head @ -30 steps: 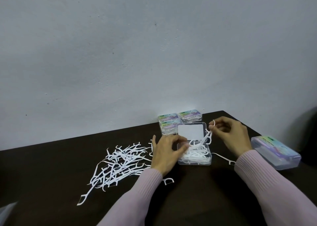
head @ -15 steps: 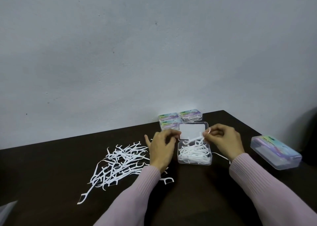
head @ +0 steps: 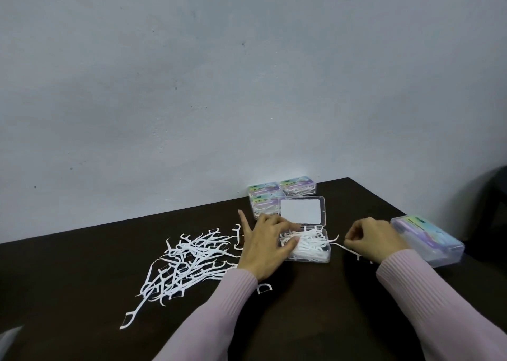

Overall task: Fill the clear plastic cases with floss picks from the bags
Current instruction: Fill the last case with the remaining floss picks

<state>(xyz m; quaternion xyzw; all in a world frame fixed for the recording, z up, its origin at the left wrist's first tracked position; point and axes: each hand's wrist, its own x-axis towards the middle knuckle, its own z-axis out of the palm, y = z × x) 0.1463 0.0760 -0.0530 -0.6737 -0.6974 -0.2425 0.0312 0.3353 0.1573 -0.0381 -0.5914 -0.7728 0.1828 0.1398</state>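
An open clear case (head: 325,259) lies on the dark table (head: 301,319), heaped with white floss picks (head: 310,246); its lid (head: 301,211) stands open behind. My left hand (head: 262,246) rests on the case's left end, thumb and fingers spread over the picks, index finger raised. To the right of the case, my right hand (head: 370,240) is curled with its fingertips pinched on a loose floss pick (head: 349,251) that lies on the table. A pile of loose picks (head: 192,262) spreads out left of my left hand.
Three closed, filled cases (head: 297,187) stand by the wall behind the open one. Another closed case (head: 428,240) lies at the right, close to my right wrist. A single pick (head: 264,288) sits by my left sleeve. A pale corner (head: 11,333) shows at the bottom left.
My right hand dropped its pick into the case, then moved right and down to the loose pick on the table. My left hand shifted from the lid onto the picks in the case.
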